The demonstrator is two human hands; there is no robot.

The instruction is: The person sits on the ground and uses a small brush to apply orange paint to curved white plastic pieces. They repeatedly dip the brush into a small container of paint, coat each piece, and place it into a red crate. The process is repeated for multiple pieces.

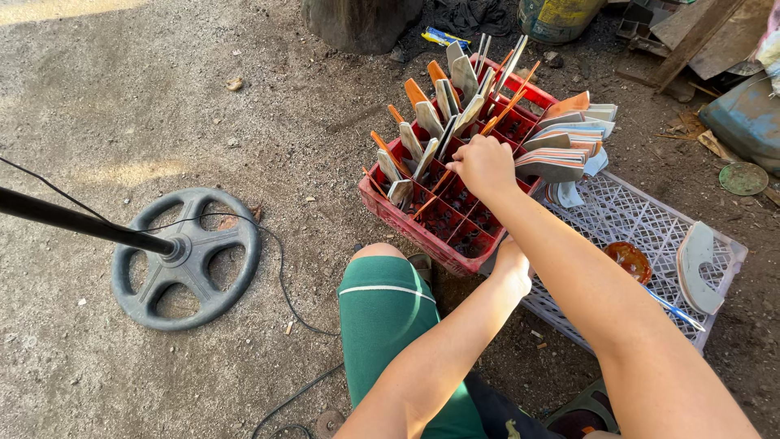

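A red plastic bottle crate (406, 225) stands on the dirt ground, with several grey and orange shoe-sole pieces (428, 119) standing upright in its cells. My right hand (484, 165) reaches over the crate's middle, fingers closed on the top of one upright piece. My left hand (512, 266) rests low at the crate's near right corner, its fingers hidden behind the wrist. A stack of grey and orange sole pieces (565, 146) lies just right of the crate.
A white lattice crate (634, 213) lies flat at right, carrying an orange bowl (627, 260), a blue stick and a grey sole piece (699, 267). A fan's round base (185, 257) with pole and cable sits at left. My green-shorted knee (382, 301) is below the crate. Scrap wood lies at top right.
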